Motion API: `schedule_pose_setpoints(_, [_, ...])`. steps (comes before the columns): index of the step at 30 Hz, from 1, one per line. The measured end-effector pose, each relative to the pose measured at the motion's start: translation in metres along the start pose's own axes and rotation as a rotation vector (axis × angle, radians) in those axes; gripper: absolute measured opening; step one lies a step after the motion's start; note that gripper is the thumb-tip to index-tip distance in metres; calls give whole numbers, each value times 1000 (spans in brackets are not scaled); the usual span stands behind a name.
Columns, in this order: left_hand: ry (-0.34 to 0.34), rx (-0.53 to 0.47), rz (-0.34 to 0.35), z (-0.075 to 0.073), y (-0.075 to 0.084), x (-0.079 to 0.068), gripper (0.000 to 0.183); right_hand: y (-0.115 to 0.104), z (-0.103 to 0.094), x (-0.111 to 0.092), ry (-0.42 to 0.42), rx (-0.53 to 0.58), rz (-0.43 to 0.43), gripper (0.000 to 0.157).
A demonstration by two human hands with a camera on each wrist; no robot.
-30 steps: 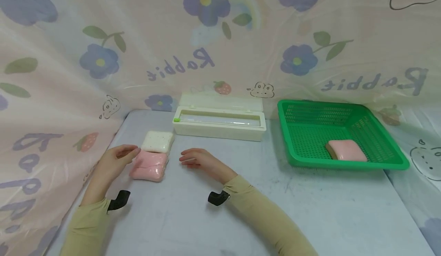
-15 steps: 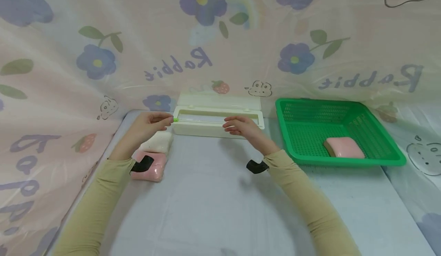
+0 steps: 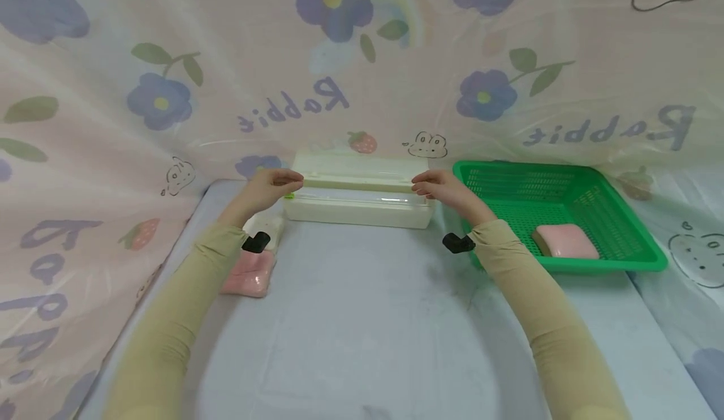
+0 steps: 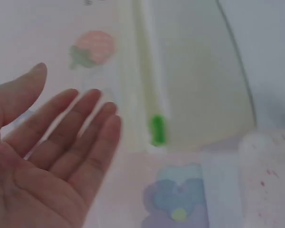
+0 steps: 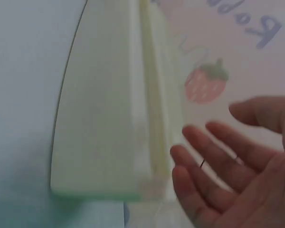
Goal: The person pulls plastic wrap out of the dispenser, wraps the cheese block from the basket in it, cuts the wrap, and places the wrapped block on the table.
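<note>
A white cling film dispenser [image 3: 356, 214] stands at the back of the table with its lid [image 3: 362, 163] raised. Clear film [image 3: 362, 197] shines along its top, and a bright green slider [image 4: 157, 130] sits at the left end. My left hand [image 3: 257, 195] reaches to the left end, fingers extended and thumb apart, fingertips right at the lid's edge. At the opposite end, my right hand [image 3: 452, 197] mirrors it, fingers loosely bent; the right wrist view shows nothing between thumb and fingers [image 5: 180, 185].
Left of the dispenser, a white speckled square block [image 3: 270, 228] lies behind a glossy pink one [image 3: 251, 275], both partly hidden by the left arm. A green basket [image 3: 565, 266] at right holds another pink block [image 3: 568, 241]. A printed curtain [image 3: 396, 80] hangs behind.
Both hands have moved forward from near the blocks to the dispenser, the right hand also well to the right. A pale strip now shows above the film between them. The blocks and basket stay put.
</note>
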State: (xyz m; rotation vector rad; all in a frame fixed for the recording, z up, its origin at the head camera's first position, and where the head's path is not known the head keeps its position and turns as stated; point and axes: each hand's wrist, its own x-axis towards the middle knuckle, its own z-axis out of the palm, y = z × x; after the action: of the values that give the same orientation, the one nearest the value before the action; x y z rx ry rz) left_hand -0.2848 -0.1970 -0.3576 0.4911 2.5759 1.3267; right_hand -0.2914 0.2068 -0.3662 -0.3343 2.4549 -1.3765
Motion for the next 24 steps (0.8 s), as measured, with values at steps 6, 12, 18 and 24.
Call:
schedule_pose_setpoints(6, [4,42,107,11,-21,25,31,14,0,13,9,-300,-92,26])
schedule_pose_setpoints(12, [3,121,115,17,-28,39,34,21,6,23,-33,-391,-122,23])
schedule_pose_setpoints(18, [-19,179,80,20,-29,41,32,24,8,24,-68,-399,-95,22])
schedule_pose_setpoints(24, [-47,226,65,20,-32,42,23,24,10,27,-38,-405,-112,16])
